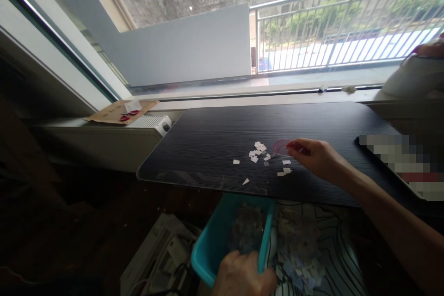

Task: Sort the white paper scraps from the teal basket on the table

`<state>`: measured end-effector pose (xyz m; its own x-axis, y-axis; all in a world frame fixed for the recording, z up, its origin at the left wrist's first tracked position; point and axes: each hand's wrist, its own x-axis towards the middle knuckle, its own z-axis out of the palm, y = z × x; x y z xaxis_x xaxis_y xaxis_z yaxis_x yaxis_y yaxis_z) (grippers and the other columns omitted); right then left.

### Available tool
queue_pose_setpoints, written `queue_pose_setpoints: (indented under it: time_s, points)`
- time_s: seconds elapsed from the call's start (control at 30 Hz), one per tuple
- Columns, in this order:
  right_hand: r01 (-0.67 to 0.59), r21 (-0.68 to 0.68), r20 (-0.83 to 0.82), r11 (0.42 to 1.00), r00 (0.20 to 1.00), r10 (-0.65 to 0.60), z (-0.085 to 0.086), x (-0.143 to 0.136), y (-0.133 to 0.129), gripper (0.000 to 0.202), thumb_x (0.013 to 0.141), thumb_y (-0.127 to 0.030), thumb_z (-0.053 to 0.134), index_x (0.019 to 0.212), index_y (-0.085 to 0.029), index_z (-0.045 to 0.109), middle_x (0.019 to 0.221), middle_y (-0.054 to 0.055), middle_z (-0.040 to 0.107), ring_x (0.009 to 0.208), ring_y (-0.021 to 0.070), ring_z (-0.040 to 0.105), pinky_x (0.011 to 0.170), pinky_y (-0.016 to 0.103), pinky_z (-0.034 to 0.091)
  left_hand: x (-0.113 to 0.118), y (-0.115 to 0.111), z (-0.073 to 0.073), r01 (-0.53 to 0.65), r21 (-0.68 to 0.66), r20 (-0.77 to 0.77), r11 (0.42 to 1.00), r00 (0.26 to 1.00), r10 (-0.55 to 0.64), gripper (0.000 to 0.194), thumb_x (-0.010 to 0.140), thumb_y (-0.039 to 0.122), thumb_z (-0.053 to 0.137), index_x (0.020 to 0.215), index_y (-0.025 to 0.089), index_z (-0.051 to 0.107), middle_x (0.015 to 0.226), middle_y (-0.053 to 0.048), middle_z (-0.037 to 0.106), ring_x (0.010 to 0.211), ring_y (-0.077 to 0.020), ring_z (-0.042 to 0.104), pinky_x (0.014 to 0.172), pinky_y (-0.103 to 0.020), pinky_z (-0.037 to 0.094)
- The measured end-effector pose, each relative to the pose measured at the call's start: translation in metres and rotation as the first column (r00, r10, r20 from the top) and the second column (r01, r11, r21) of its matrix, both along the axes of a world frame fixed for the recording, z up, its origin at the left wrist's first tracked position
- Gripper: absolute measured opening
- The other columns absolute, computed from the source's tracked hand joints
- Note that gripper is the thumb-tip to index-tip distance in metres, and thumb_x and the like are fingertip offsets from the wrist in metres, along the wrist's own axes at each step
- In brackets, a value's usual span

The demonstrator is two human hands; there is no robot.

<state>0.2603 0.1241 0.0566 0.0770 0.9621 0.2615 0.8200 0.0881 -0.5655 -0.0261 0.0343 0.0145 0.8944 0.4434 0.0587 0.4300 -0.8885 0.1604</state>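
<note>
My right hand (307, 152) is closed on a pink see-through protractor (281, 147), its fingers pinching the right end just over the dark table (194, 143). To the left of the protractor lies a loose cluster of white paper scraps (257, 149), with several more scattered nearer the table's front edge. Below that edge, my left hand (244, 275) grips the near rim of a teal plastic bin (208, 245). Small pale scraps (246, 229) fill part of the bin, in shadow. The left fingertips are partly hidden by the rim.
Right of the bin, a heap of scraps (301, 259) lies on line-patterned cloth (338, 240). A white power strip (178, 249) sits left of it. Red-handled scissors (130, 115) rest on brown paper (104, 113) at the sill. A blurred-out dark-edged object (391, 166) lies on the table's right.
</note>
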Motion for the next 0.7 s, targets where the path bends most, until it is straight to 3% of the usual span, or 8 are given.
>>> queue_pose_setpoints:
  time_s: [0.13, 0.33, 0.5, 0.7]
  points:
    - [-0.079, -0.072, -0.035, 0.994, 0.996, 0.076, 0.002, -0.002, -0.004, 0.031, 0.081, -0.044, 0.049, 0.082, -0.02, 0.068, 0.064, 0.0, 0.064, 0.056, 0.012, 0.054, 0.051, 0.022, 0.04, 0.0, 0.0, -0.001, -0.007, -0.009, -0.009, 1.0, 1.0, 0.006, 0.022, 0.084, 0.04, 0.051, 0.074, 0.021, 0.053, 0.059, 0.0, 0.05, 0.049, -0.0137, 0.048, 0.044, -0.025, 0.024]
    - [-0.003, -0.017, 0.024, 1.0, 1.0, 0.003, 0.005, -0.004, -0.011, 0.029, 0.079, -0.042, 0.05, 0.084, -0.019, 0.067, 0.063, 0.0, 0.064, 0.054, 0.0121, 0.054, 0.051, 0.022, 0.04, 0.001, 0.001, 0.0, -0.001, -0.043, -0.001, 0.999, 1.0, 0.001, 0.03, 0.084, 0.048, 0.051, 0.074, 0.021, 0.056, 0.058, 0.0, 0.048, 0.048, -0.0134, 0.046, 0.043, -0.024, 0.024]
    - [-0.097, -0.066, -0.038, 0.993, 0.995, 0.094, 0.004, -0.016, -0.02, 0.028, 0.081, -0.041, 0.048, 0.081, -0.019, 0.066, 0.061, -0.001, 0.062, 0.053, 0.011, 0.051, 0.049, 0.021, 0.038, 0.002, 0.001, 0.006, -0.003, -0.023, -0.017, 1.0, 1.0, 0.003, 0.018, 0.083, 0.037, 0.053, 0.075, 0.021, 0.056, 0.059, 0.0, 0.05, 0.05, -0.0135, 0.046, 0.044, -0.023, 0.026]
    - [-0.032, -0.021, 0.0, 0.999, 0.999, 0.032, 0.003, -0.02, -0.027, 0.026, 0.079, -0.039, 0.051, 0.083, -0.019, 0.067, 0.059, -0.001, 0.062, 0.051, 0.0109, 0.05, 0.049, 0.022, 0.038, 0.006, -0.001, 0.004, -0.017, -0.031, -0.032, 0.999, 0.999, 0.016, 0.016, 0.082, 0.034, 0.055, 0.074, 0.02, 0.057, 0.059, 0.0, 0.05, 0.051, -0.0136, 0.048, 0.046, -0.022, 0.029]
